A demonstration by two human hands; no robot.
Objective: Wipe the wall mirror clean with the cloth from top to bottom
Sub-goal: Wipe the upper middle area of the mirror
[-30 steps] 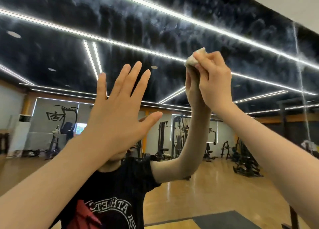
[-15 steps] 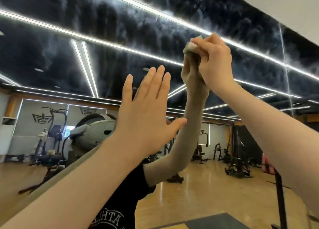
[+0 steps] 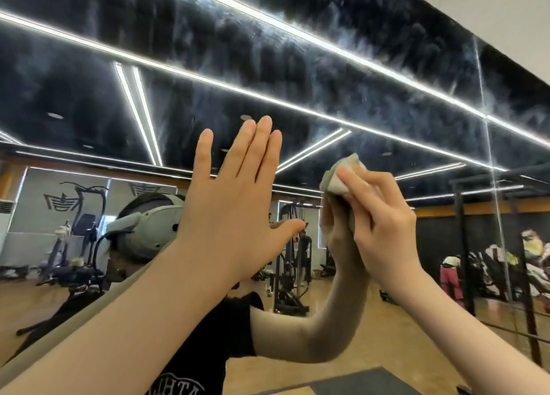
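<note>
Pinching a wadded pale cloth [image 3: 342, 175] against the glass, the right hand [image 3: 378, 216] has its fingers [image 3: 361, 186] curled around the wad, which bulges just above the fingertips and meets its own reflection on the wall mirror [image 3: 268, 67]. Beside it, the left hand [image 3: 235, 216] lies flat toward the glass, 4 fingers straight and nearly together, thumb spread toward the cloth. Compared with 0.5 s ago, the cloth hand has dropped from the bright ceiling-light strip to well below it, so a downward stroke seems under way. Against 1.0 s ago, the bracing palm sits nearer the cloth hand. Above both hands, hazy streaks cloud the upper glass, so that band likely needs more passes; below the wrists the reflection looks clearer.
</note>
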